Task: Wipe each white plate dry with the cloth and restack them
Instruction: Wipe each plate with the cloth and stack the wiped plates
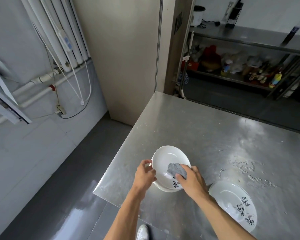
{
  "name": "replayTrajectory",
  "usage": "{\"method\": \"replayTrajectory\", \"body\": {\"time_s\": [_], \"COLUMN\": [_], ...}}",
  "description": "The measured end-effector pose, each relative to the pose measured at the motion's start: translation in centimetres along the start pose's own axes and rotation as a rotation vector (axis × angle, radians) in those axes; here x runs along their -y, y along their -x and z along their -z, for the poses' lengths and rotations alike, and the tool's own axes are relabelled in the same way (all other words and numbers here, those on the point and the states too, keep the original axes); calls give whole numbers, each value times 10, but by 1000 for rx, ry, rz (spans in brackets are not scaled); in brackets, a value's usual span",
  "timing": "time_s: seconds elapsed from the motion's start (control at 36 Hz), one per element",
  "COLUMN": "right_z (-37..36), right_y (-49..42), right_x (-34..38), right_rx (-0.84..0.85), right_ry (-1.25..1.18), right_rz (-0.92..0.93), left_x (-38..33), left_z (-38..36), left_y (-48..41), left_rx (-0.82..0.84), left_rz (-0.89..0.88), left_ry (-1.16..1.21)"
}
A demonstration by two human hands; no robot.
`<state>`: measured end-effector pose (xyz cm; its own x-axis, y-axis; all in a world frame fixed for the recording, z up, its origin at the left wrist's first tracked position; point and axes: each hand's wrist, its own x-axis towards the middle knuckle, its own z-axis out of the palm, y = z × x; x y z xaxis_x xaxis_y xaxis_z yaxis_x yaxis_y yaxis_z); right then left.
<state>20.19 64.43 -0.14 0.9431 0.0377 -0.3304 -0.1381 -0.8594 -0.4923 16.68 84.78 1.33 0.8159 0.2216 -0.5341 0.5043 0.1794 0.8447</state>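
White plate (170, 157), the top one of a short stack (164, 188) near the front left corner of the steel table (189, 127), is the one you are working on. Your right hand (191, 181) has its fingers curled over the bunched grey cloth (177, 169), pinching it and pressing it down into the plate's hollow just above the black lettering. Your left hand (145, 172) has thumb and fingers curled round the near left rim to steady the plate; I cannot tell whether it is lifted clear of the plates under it or resting on them. Further out to your right, apart from the stack, a second plate (229, 199) lies alone, face up, on the table, and beyond it are dried water marks (241, 168) on the steel. This looks like the wiping step on the inside face, with most of the stack yet to be dried. The next move probably calls for sweeping the cloth round the hollow and rim, then turning the plate over with your left hand for the underside, and setting it on the lone plate to rebuild the pile.
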Motion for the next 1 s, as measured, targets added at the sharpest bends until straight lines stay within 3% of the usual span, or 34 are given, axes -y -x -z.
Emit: {"method": "replayTrajectory", "body": {"time_s": [0.11,0.33,0.42,0.56,0.78,0.92,1.0], "right_z": [2,7,6,16,48,55,50], "right_y": [-3,0,2,1,-13,-17,-17], "right_x": [-1,-1,-2,5,32,47,50], "right_rx": [-1,-3,-93,-397,-477,-225,-410], "right_ry": [-5,109,144,97,-128,-144,65], "right_rz": [-4,39,90,221,179,399,610], "left_x": [-4,3,8,9,0,-8,-7], "left_z": [-2,-6,-9,-11,-9,-13,-12], "left_y": [5,6,8,15,27,32,32], "left_rx": [130,89,49,27,25,38,26], "left_rz": [19,33,33,26,-35,-101,-113], "left_ry": [94,102,114,146,166,167,170]}}
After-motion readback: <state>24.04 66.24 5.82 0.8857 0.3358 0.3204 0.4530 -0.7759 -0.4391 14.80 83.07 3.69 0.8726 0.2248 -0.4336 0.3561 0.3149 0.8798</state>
